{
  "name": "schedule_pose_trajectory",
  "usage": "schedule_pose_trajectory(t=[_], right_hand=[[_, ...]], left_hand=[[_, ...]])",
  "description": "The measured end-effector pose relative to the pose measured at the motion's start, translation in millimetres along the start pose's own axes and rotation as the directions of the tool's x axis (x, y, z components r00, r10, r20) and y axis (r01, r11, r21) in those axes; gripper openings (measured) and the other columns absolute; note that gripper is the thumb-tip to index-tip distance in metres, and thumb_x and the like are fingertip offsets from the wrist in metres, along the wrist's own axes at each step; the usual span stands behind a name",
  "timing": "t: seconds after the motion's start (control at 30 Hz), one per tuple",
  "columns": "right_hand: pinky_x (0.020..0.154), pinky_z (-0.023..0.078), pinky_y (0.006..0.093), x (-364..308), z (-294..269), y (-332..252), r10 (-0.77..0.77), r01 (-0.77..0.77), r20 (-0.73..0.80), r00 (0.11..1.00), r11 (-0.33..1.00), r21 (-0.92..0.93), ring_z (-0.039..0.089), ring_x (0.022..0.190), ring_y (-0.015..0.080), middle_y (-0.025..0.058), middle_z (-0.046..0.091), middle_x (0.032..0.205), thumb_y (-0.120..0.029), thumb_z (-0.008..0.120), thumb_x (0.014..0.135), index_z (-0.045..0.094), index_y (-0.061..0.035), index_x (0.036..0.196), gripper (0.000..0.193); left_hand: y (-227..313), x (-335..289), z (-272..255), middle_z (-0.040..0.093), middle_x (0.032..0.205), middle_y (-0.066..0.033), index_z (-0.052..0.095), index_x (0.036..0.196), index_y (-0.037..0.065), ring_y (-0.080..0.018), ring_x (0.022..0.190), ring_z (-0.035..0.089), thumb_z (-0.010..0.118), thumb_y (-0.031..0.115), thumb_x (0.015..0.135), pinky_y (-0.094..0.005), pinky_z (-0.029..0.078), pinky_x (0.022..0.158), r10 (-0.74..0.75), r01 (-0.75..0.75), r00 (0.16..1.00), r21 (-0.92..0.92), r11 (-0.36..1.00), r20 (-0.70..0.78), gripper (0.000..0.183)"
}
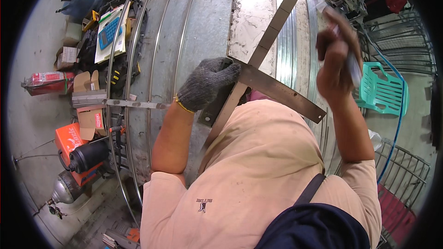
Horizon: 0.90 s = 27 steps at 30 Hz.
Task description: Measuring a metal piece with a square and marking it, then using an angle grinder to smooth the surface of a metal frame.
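My left hand [207,83], in a dark grey knitted glove, is closed on the corner of an L-shaped steel square [286,93]. One leg of the square slants toward the lower right; the other, partly behind the glove, runs down to the lower left. Beneath the square passes a long flat metal bar [272,32] with thin lines across it. Its near end goes down beside my shirt. Raised at the right, my bare right hand [339,53] is blurred by motion. Its fingers curl round a slim, pale object [354,70] whose kind I cannot make out.
Shiny metal tubes [159,32] run lengthwise over the metal worktable [203,23] at the left. Beyond them lie a blue calculator [110,33], open cardboard boxes [90,122] and a black flask [90,157]. A turquoise plastic stool [380,87] and a blue hose [398,131] are at the right.
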State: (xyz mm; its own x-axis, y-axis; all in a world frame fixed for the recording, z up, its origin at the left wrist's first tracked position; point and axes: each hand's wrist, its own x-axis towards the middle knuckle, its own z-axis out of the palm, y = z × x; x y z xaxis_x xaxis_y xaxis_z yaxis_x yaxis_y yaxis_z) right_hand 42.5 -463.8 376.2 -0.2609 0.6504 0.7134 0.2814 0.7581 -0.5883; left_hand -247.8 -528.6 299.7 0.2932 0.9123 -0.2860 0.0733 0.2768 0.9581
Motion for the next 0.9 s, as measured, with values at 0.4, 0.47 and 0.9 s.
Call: schedule_pose_trajectory(t=[0.4, 0.47, 0.9], right_hand=[[0.065, 0.059, 0.036, -42.8, 15.1, -25.9, -0.127, 0.131, 0.369, 0.921, 0.991, 0.015, 0.074, 0.079, 0.0282, 0.0158, 0.074, 0.099, -0.017, 0.087, 0.086, 0.074, -0.0011, 0.119, 0.039], [0.067, 0.059, 0.0363, -42.9, 16.4, -26.4, -0.089, 0.094, 0.404, 0.911, 0.996, 0.008, 0.074, 0.079, 0.0289, 0.0152, 0.074, 0.1, -0.017, 0.087, 0.085, 0.074, -0.0029, 0.119, 0.039], [0.07, 0.058, 0.0366, -39.7, 8.6, -29.8, -0.061, 0.086, 0.399, 0.915, 0.995, -0.045, 0.074, 0.082, 0.0282, 0.0136, 0.075, 0.102, -0.016, 0.087, 0.084, 0.074, -0.0048, 0.118, 0.039]], left_hand=[[-6.8, 5.1, -2.4, 0.071, 0.097, -0.0068, 0.069, 0.109, -0.003, -0.0126, 0.087, 0.066, 0.062, 0.027, 0.109, -0.0319, 0.056, 0.079, -0.044, 0.044, 0.999, 0.003, 0.999, 0.001, 0.031], [-6.3, 4.5, -2.7, 0.071, 0.097, -0.0066, 0.069, 0.109, -0.003, -0.0125, 0.087, 0.065, 0.062, 0.027, 0.109, -0.0316, 0.056, 0.079, -0.046, 0.046, 0.999, 0.032, 0.998, -0.004, 0.03], [6.5, 2.7, 2.2, 0.069, 0.087, -0.0089, 0.069, 0.1, -0.004, -0.0126, 0.08, 0.059, 0.059, 0.026, 0.109, -0.0314, 0.051, 0.075, 0.021, -0.016, 0.999, 0.193, 0.981, -0.027, 0.032]])
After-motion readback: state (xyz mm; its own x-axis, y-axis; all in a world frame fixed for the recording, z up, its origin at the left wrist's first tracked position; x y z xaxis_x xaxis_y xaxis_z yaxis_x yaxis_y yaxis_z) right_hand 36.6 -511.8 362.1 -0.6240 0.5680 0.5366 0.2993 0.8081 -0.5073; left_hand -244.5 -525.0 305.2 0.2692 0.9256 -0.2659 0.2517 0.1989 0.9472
